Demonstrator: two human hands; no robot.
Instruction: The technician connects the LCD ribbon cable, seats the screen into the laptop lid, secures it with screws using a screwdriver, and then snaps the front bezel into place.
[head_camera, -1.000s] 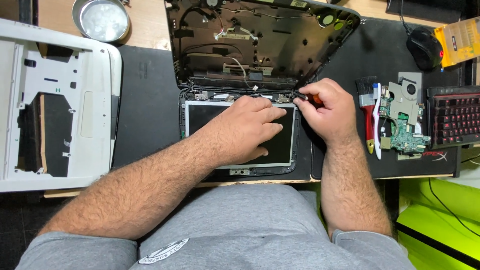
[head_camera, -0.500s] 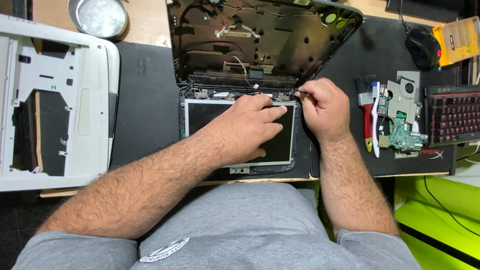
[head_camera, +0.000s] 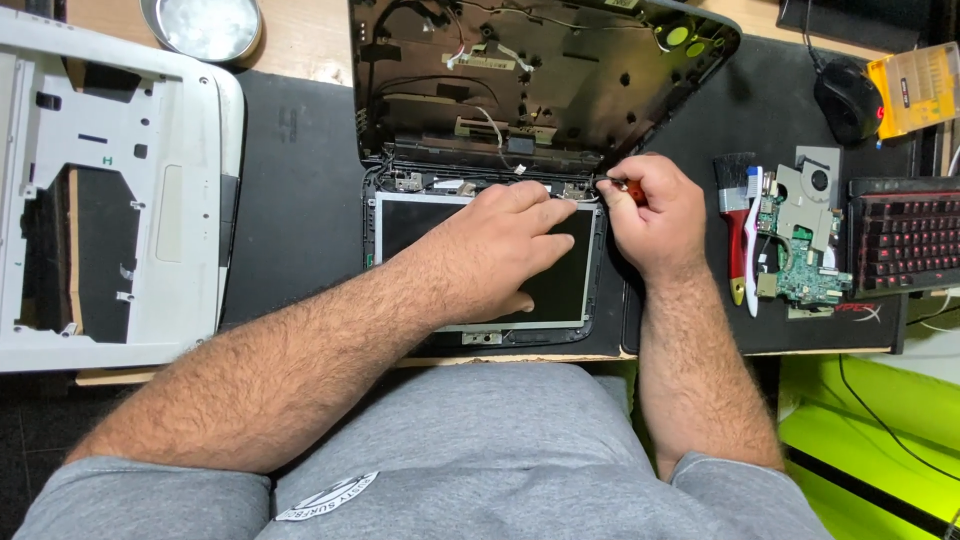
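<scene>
A dismantled black laptop lies open on a dark mat, its empty base shell tilted away and its bare screen panel flat in front of me. My left hand rests palm down on the screen panel, fingers reaching the right hinge. My right hand grips a small screwdriver with a red handle, its tip at the right hinge of the panel.
A white laptop cover lies at the left. A round metal dish stands at the back. To the right are a brush with a red handle, a green circuit board with fan, a red-lit keyboard, a mouse and a yellow case.
Both hands stay at the right hinge. My right hand has shifted slightly on the screwdriver; the view has drifted a little.
</scene>
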